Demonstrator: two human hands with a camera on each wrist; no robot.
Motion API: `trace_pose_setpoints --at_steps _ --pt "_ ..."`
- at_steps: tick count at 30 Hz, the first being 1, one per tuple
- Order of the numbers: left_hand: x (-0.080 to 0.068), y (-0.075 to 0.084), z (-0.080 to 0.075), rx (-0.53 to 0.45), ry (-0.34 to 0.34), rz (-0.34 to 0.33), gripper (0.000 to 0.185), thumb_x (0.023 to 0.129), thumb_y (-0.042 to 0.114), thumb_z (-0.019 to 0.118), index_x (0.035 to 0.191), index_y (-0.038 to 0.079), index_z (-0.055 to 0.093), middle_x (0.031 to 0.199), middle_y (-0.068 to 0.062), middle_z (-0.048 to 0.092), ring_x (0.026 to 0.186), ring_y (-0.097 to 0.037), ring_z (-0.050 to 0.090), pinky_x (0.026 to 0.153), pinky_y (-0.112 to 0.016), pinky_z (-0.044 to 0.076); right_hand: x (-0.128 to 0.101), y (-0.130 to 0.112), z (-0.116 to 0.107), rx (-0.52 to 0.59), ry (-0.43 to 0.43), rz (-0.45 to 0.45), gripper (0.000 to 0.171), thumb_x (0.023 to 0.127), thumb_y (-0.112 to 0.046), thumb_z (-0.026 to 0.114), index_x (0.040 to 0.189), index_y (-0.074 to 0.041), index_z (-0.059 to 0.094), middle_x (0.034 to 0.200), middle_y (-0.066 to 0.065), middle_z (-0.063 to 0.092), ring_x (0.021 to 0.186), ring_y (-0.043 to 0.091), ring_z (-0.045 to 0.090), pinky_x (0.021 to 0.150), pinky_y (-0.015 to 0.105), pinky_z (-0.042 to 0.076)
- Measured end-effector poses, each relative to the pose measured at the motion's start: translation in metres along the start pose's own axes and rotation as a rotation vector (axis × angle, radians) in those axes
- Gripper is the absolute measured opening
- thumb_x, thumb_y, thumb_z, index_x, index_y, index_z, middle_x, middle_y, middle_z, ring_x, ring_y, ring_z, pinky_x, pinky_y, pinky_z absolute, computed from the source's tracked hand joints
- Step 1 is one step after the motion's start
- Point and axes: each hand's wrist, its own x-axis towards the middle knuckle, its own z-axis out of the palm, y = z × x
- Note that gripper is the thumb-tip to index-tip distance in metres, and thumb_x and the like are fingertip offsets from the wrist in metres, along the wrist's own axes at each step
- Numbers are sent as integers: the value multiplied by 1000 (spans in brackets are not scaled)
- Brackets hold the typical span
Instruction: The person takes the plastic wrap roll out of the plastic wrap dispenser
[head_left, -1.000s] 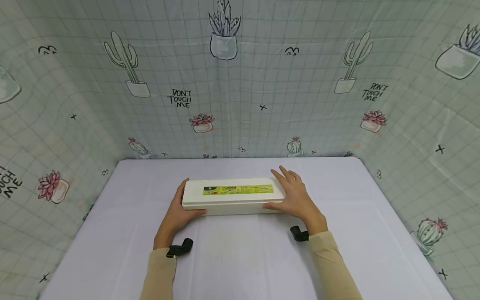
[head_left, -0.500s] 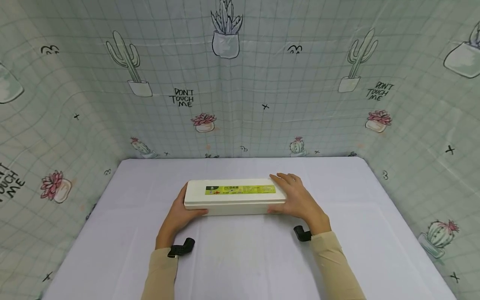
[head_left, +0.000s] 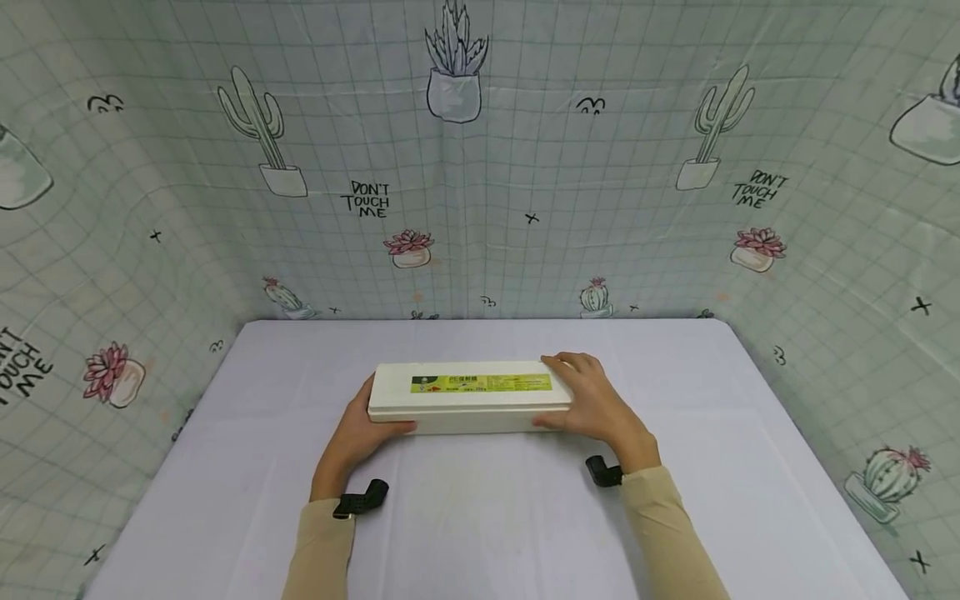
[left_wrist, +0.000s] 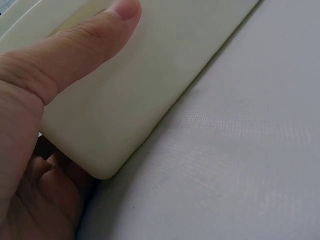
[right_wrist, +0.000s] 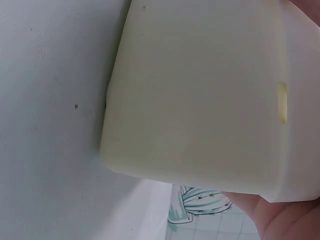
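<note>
A long white box [head_left: 469,397] lies flat on the desk [head_left: 480,517], its long axis running left to right across the person's front. The left hand [head_left: 358,433] grips the box's left end, thumb laid along the near side and fingers tucked round the end. The right hand [head_left: 592,404] grips the right end, thumb on the near side and fingers curled over the top. Each hand is at its own end, neither nearer than the other. A green label [head_left: 481,382] runs along the box's top.

You face a cloth-walled booth.
White table [head_left: 225,500]; around you, pale green cactus-print backdrop [head_left: 525,167], evenly lit.
</note>
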Motion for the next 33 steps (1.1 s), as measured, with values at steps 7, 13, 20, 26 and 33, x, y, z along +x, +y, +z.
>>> trace_pose_setpoints --at_steps 7,13,20,26,33 --pt "1 -2 0 -16 -1 21 115 71 24 97 163 17 28 153 -10 52 136 -31 51 114 -55 36 1 0 -2 6 -13 12 97 70 -53 92 151 -17 53 149 14 50 142 40 36 110 62 39" --pt "1 -2 1 -30 7 8 114 70 25 97 162 19 30 152 -9 54 134 -31 53 113 -55 37 1 2 -1 8 -10 3 96 71 -55 91 151 -18 52 150 14 49 142 41 37 109 64 39" --pt "-4 -6 2 -23 -6 1 111 73 27 96 163 19 30 152 -10 54 132 -29 55 111 -53 40 -2 4 3 12 -14 6 98 69 -58 91 150 -17 53 150 16 49 141 41 38 108 64 40" --pt "-4 -6 1 -50 -9 26 110 73 22 96 162 19 31 149 -9 56 127 -27 56 109 -50 41 -3 5 5 17 -6 16 96 71 -60 89 151 -19 53 151 15 49 141 39 39 107 63 41" --pt "-2 -5 0 -60 -9 9 113 74 22 95 164 19 27 150 -10 55 127 -27 55 108 -49 42 -1 4 3 17 14 3 91 74 -54 88 150 -17 54 150 15 49 140 39 38 107 64 40"
